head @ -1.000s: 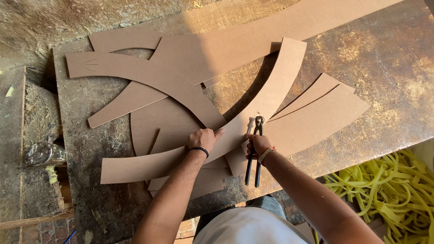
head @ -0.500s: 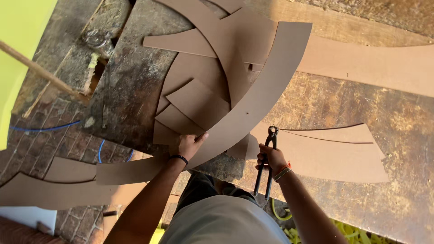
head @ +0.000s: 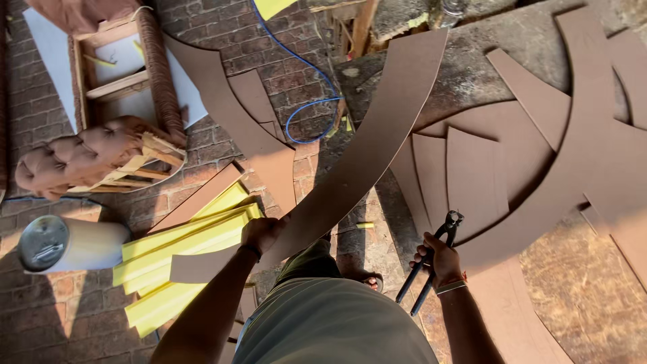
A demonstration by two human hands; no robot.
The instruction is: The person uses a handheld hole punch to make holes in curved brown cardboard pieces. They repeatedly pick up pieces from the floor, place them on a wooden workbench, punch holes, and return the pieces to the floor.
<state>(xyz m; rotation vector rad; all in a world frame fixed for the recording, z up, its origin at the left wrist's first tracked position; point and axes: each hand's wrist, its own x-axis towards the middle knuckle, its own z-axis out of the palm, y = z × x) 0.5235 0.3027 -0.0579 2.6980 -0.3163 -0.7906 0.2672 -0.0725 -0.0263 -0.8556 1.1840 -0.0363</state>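
My left hand [head: 261, 232] grips a long curved strip of brown board [head: 377, 135] near its lower end. The strip arcs up and to the right, off the table and over the brick floor. My right hand [head: 441, 259] holds black pincers [head: 431, 259] by the handles, jaws pointing up, at the edge of the worktable [head: 579, 290]. Several other curved and wedge-shaped brown board pieces [head: 539, 135] lie overlapping on that table.
On the brick floor to the left lie yellow foam strips [head: 182, 249], a white cylindrical container [head: 67, 243], a tufted brown chair frame [head: 114, 101], more curved board pieces [head: 229, 114] and a blue cable [head: 310, 101]. My foot [head: 364, 278] shows below the strip.
My view has swung left, off the table toward the floor. My left hand has carried the curved strip away from the pile; my right hand keeps the pincers.
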